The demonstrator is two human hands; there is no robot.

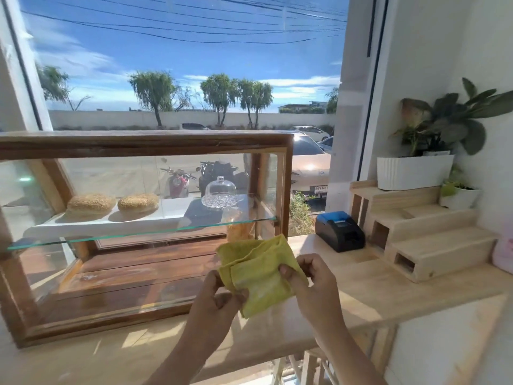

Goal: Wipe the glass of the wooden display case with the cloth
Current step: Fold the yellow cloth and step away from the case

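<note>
cloth [261,270]: yellow-green, folded, held up in front of case's lower right corner, off the glass
left hand [219,298]: pinching cloth's left edge
right hand [311,282]: pinching cloth's right edge
display case [147,143]: wooden, on counter [361,290], two buns [113,202] inside

A folded yellow-green cloth [259,273] hangs before the wooden display case [144,147] (glass-fronted, upright on the counter).
</note>
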